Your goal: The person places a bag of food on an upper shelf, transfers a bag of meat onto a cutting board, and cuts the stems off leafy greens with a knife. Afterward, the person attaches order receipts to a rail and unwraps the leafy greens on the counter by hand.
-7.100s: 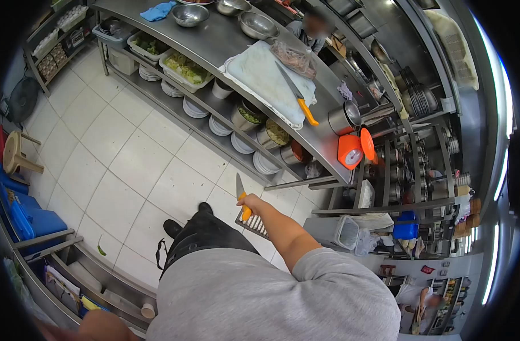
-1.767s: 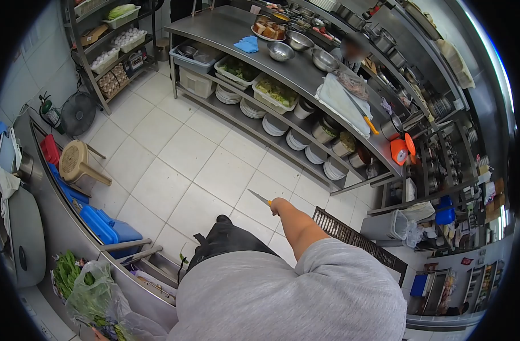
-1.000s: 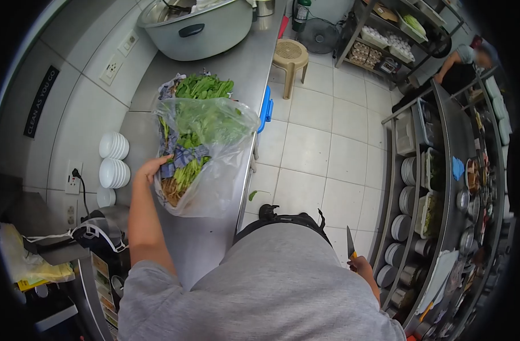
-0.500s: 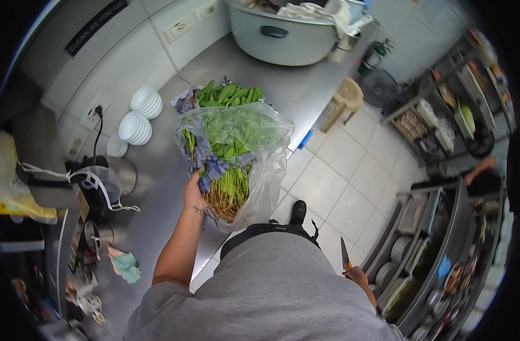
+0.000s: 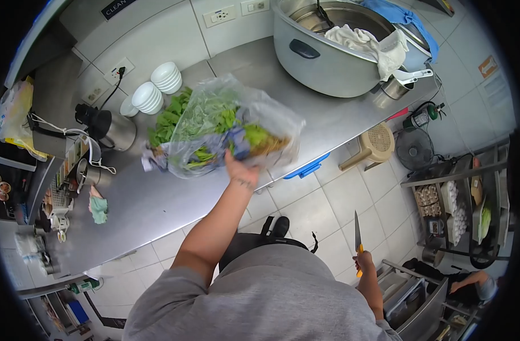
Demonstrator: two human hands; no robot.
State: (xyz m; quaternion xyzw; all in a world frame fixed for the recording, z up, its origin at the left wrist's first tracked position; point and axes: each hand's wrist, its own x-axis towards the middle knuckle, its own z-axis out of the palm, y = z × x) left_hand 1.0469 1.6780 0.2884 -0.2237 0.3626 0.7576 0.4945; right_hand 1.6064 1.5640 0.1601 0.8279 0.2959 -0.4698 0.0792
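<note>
1. Includes at left, on the table point(image 5: 149, 199), a green cloth point(image 5: 100, 209), a metal kettle point(image 5: 115, 131) and stacked white bowls point(image 5: 147, 98).
2. Shows leafy greens point(image 5: 170, 120) in a clear plastic bag point(image 5: 206, 108), on or just over the table.
3. Touches the bag's near side with the left hand point(image 5: 241, 170); cannot tell how tightly.
4. Has a big grey pot point(image 5: 325, 68) behind.
5. Grips a knife point(image 5: 358, 233) by its orange handle in the right hand point(image 5: 363, 261).

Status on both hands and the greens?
Left hand on the bagged greens, over the steel counter. Right hand gripping the orange-handled knife, out over the floor. Stacked white bowls close beside the greens.
</note>
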